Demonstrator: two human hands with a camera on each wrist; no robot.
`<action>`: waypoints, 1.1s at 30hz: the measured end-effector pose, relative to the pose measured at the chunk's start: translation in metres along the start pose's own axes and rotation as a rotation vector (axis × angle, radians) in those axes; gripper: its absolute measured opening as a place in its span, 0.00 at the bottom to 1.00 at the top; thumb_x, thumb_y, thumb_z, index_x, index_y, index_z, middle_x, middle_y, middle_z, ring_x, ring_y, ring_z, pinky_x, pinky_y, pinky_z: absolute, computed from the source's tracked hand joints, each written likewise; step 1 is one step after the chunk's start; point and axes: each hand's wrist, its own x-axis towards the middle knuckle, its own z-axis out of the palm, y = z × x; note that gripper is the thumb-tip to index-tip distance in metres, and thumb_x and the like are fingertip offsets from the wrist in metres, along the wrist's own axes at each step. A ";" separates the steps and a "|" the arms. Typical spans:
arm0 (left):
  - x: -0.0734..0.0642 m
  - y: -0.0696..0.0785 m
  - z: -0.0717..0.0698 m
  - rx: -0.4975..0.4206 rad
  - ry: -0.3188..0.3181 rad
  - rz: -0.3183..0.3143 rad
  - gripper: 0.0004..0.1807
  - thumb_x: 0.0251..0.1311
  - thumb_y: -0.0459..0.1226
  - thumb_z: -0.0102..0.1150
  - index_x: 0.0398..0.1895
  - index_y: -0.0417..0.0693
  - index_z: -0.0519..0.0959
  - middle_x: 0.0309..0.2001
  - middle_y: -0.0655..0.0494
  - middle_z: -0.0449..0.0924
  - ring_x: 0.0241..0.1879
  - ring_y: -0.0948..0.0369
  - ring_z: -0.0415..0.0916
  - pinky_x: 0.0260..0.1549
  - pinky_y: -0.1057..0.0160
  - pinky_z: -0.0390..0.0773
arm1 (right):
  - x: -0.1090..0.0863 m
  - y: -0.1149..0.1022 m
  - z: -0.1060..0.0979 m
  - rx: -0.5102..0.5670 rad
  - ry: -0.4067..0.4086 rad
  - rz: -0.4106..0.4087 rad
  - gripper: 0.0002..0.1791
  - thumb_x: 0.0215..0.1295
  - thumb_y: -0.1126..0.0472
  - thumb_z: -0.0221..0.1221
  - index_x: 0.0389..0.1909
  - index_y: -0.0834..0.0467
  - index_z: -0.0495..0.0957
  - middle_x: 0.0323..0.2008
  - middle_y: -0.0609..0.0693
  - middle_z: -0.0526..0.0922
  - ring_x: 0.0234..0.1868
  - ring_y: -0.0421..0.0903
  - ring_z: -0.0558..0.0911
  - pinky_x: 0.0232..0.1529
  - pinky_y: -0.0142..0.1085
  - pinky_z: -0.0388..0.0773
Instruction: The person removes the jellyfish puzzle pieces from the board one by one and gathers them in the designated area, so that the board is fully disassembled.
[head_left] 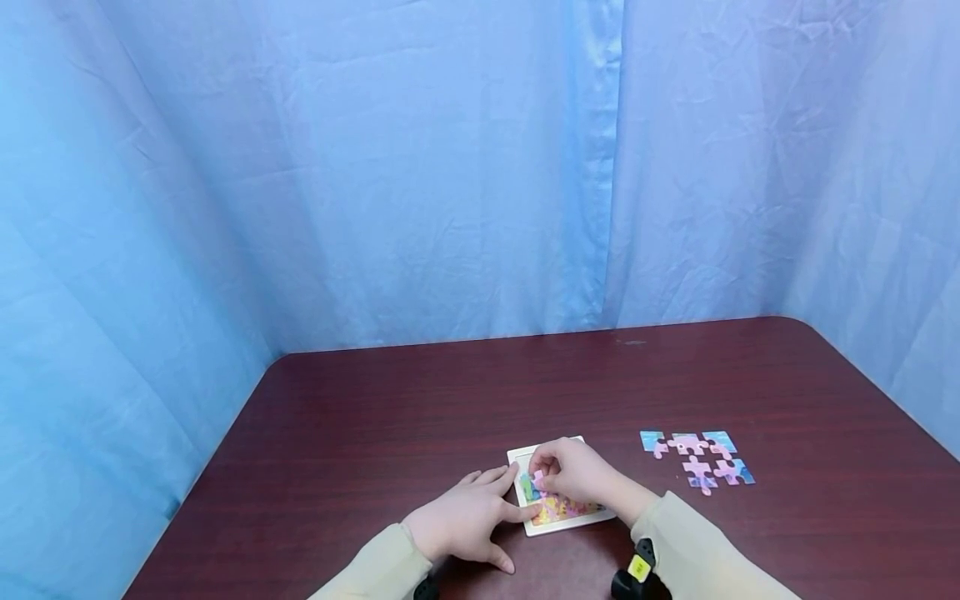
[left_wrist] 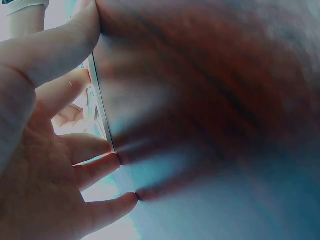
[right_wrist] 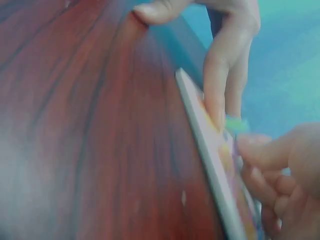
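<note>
Piece placement looks to be in hand: a pink puzzle piece [head_left: 537, 479] is pinched by the right hand [head_left: 573, 468] over the part-filled tray [head_left: 577, 524], which is apparently steadied by the left hand [head_left: 465, 521], fingers straight and spread. Next, alignment and pressing flat are probably called for; access may be partly blocked by the left fingers. Loose pieces [head_left: 687, 444] are laid on the counter [head_left: 390, 408], right of both hands.

R hand [head_left: 576, 472] hides pt of puzzle tray [head_left: 573, 524]; sleeves [head_left: 701, 554] cut off, head-view btm.
</note>
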 end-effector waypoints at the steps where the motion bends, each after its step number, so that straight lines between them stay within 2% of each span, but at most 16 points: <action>1: 0.000 0.000 0.000 0.000 -0.001 0.001 0.37 0.42 0.58 0.69 0.61 0.72 0.72 0.69 0.40 0.59 0.68 0.50 0.61 0.59 0.53 0.67 | 0.000 0.002 0.000 0.013 -0.003 -0.007 0.08 0.51 0.71 0.65 0.25 0.55 0.78 0.20 0.41 0.72 0.22 0.33 0.69 0.25 0.27 0.67; 6: 0.001 0.000 0.000 0.000 -0.001 0.000 0.37 0.42 0.58 0.68 0.61 0.72 0.72 0.69 0.40 0.60 0.68 0.51 0.59 0.58 0.52 0.68 | -0.003 0.011 -0.003 0.094 -0.014 -0.073 0.07 0.51 0.70 0.65 0.26 0.56 0.77 0.22 0.41 0.74 0.24 0.32 0.70 0.27 0.27 0.69; 10: 0.001 0.000 0.001 0.013 0.001 -0.001 0.37 0.42 0.59 0.69 0.61 0.73 0.72 0.69 0.40 0.60 0.68 0.51 0.60 0.58 0.53 0.68 | -0.004 0.017 -0.004 0.137 -0.013 -0.093 0.08 0.50 0.68 0.67 0.25 0.57 0.75 0.23 0.41 0.75 0.25 0.31 0.71 0.28 0.27 0.69; 22: 0.000 -0.001 0.002 -0.002 -0.009 -0.003 0.37 0.42 0.59 0.68 0.62 0.73 0.71 0.70 0.41 0.59 0.69 0.51 0.59 0.58 0.52 0.67 | -0.008 0.016 -0.002 0.149 0.030 -0.080 0.08 0.50 0.66 0.67 0.26 0.55 0.76 0.24 0.41 0.75 0.27 0.31 0.71 0.30 0.28 0.69; 33: 0.001 -0.001 0.001 -0.048 -0.043 -0.029 0.38 0.43 0.59 0.68 0.63 0.73 0.69 0.71 0.41 0.56 0.70 0.51 0.57 0.60 0.52 0.66 | -0.020 0.015 -0.025 0.213 0.051 -0.039 0.06 0.57 0.59 0.65 0.30 0.55 0.78 0.26 0.45 0.75 0.29 0.36 0.72 0.32 0.29 0.70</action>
